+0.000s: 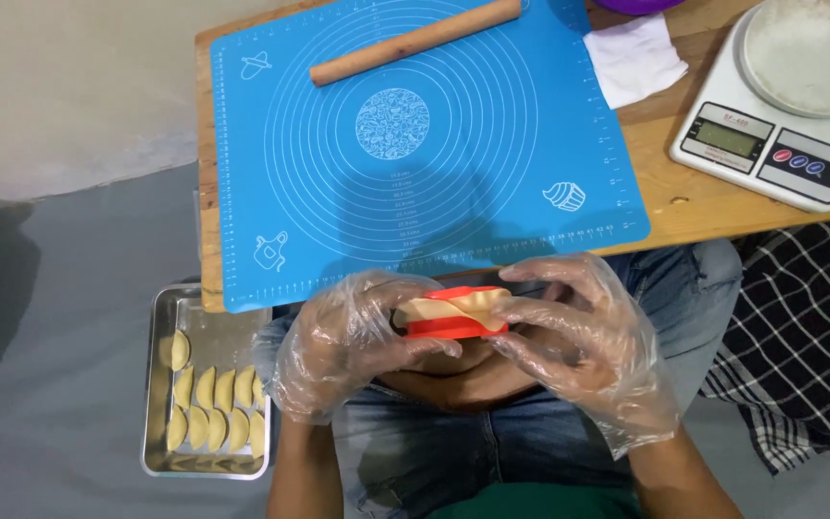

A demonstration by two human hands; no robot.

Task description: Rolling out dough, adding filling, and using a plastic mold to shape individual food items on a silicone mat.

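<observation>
Red plastic shows between our hands: a round dumpling press [455, 327] held just below the near edge of the blue pastry mat [425, 144], over our lap. A pale sheet of dough [453, 306] lies folded across its top, creased and slightly rumpled, with one edge lifted toward the right. Our left hand [353, 346], in a loose clear plastic glove, is curled around the press from its left side, the thumb tucked under the red rim. Our right hand [578, 341], gloved the same way, closes on it from the right, with fingertips resting on the dough's folded edge. Both hands are closed on the press together.

On the mat's far side lies a wooden rolling pin [415, 41], set at a slant. Right of the mat, a white folded tissue [634, 60] sits on the wooden table [684, 197], and further right stands a white kitchen scale [770, 144] carrying a round plate of flour [812, 53]. Below the mat's left corner, down on the grey floor, a metal tray [206, 332] holds rows of finished crescent dumplings [213, 413].
</observation>
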